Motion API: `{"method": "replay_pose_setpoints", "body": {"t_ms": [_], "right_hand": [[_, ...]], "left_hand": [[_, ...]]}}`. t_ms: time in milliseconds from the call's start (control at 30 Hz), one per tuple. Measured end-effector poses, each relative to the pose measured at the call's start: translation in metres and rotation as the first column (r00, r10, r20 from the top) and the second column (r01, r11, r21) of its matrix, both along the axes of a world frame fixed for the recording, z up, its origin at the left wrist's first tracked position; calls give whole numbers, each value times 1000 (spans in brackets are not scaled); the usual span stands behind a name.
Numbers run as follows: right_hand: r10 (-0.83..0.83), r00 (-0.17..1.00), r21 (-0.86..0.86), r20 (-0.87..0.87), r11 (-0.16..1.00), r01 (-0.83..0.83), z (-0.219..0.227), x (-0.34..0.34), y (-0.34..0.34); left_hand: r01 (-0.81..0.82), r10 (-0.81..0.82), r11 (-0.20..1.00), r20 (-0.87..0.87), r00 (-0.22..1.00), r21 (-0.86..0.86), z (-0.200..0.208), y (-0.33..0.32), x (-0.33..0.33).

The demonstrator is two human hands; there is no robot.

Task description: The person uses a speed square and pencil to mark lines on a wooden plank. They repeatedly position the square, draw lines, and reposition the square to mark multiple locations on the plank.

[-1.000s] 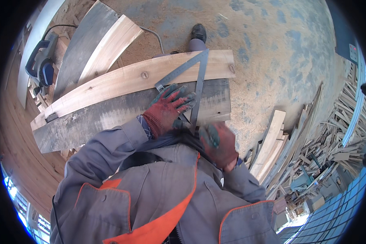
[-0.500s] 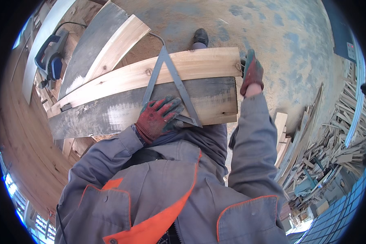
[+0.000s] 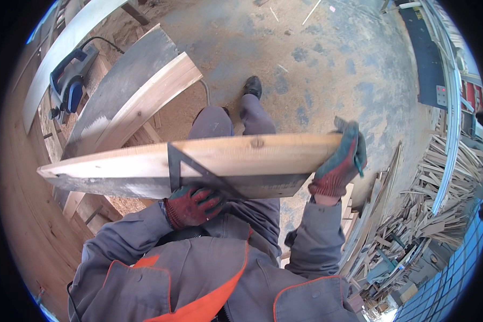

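Floor (image 3: pixel 306 59): bluish-grey under a patchy layer of tan sawdust, one dark shoe (image 3: pixel 253 87) planted on it. Left side: broad brown timber (image 3: pixel 35 209), a corded blue-and-dark power tool (image 3: pixel 68 80), a grey plank (image 3: pixel 124 78) with a pale plank (image 3: pixel 155 91) along it. Right side: heap of scrap wood (image 3: pixel 421 214), wire mesh (image 3: pixel 440 282) below it. Long workpiece (image 3: pixel 284 154) lies crosswise in front of the body, at the knees; far band pale with a knot, near band dark grey; cannot tell whether one piece or two. Metal set square (image 3: pixel 174 169) lies across both bands, left of mid-length. Right hand (image 3: pixel 339 167), in a red-and-green glove, is closed around the workpiece's right end. Left hand (image 3: pixel 194 205), similarly gloved, has its fingers partly bent at the near edge, beside the square's near side; cannot tell whether it grips. Right forearm rises steeply from the lower edge, wrist below the glove; left forearm slants in from lower left, elbow out, hand close to the waist.
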State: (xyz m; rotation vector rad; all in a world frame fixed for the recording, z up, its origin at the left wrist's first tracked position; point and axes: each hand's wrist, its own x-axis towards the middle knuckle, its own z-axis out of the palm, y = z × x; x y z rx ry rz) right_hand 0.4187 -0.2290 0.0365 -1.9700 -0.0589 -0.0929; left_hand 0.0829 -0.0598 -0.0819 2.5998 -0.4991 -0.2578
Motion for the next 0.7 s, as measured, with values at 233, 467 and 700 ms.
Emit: {"method": "replay_pose_setpoints", "body": {"t_ms": [233,467,700], "right_hand": [[21,988,59,153,998,-31,28,-39,-19],[16,995,230,-98,973,7,-27,1,-14],[-153,923,-270,-352,961,56,-128,48,-7]], "left_hand": [[-54,21,994,328,944,94,18,-5,3],[-48,31,997,277,960,56,30,3,9],[-196,196,981,30,980,5,21,8,1]]}}
